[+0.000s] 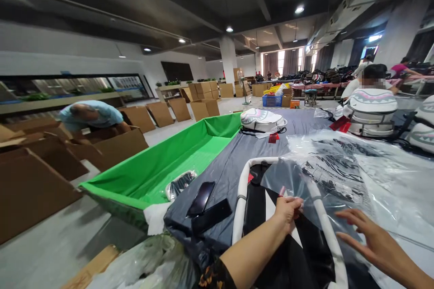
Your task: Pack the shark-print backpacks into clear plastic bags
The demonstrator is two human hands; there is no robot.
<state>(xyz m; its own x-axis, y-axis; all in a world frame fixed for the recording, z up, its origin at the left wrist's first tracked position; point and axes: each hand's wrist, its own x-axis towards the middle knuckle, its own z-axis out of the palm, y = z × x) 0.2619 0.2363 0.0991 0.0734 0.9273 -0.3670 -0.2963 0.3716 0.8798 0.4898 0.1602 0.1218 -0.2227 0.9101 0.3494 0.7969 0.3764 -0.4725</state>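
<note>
A black and white backpack with a white padded edge (244, 189) lies on the grey table cover in front of me. My left hand (287, 210) is closed in a pinch on the rim of a clear printed plastic bag (325, 176) that lies over the backpack. My right hand (368, 235) hovers to the right with its fingers spread, just above the plastic.
Two dark phones (201, 198) lie on the grey cover (230, 153) to my left. A green fabric bin (162, 167) holds a wrapped item. Another backpack (261, 120) sits farther back. A person (90, 116) bends over cardboard boxes at left; another sits at right (371, 79).
</note>
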